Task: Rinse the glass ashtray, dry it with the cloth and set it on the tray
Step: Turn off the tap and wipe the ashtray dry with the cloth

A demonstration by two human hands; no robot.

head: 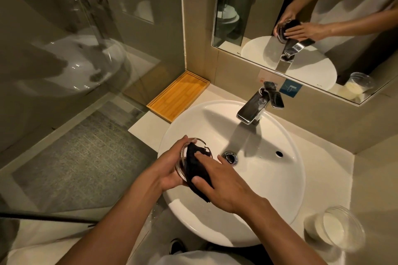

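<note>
Bathroom bench with a white sink: drying step under way.

Left hand fingers wrap the rim of the ashtray, tilting it on edge over the basin so drips fall inside. Right hand fingers press the dark cloth into the bowl. Wooden tray sits on the bench at the back left, well apart, ready to receive it.

No readable text showing; blue sticker sitting on wall behind faucet, right of centre, lettering too blurred.
</note>
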